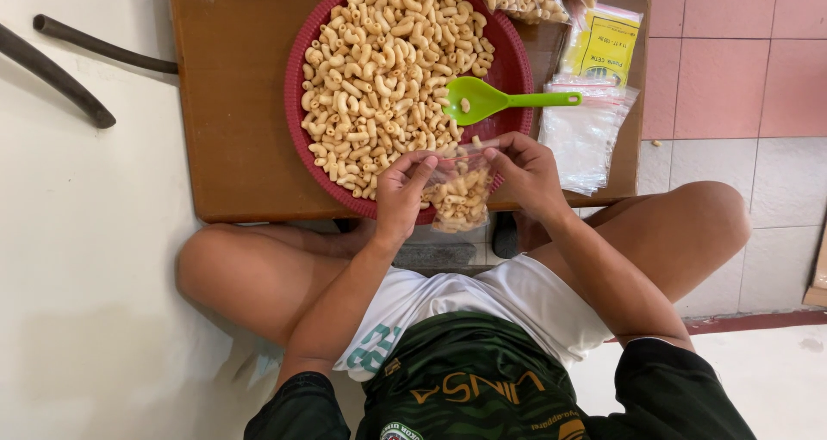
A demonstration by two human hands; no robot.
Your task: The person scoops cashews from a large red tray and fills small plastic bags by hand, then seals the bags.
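A small clear plastic bag of curly macaroni [459,195] hangs at the near edge of the round red woven tray [297,113]. The left hand [401,192] and right hand [525,173] each pinch its top. A green plastic spoon [491,101] lies on the tray, on a low brown wooden table [233,104].

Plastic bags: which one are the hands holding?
The small clear bag partly filled with macaroni, pinched between left hand and right hand; the flat empty bags lie stacked aside.
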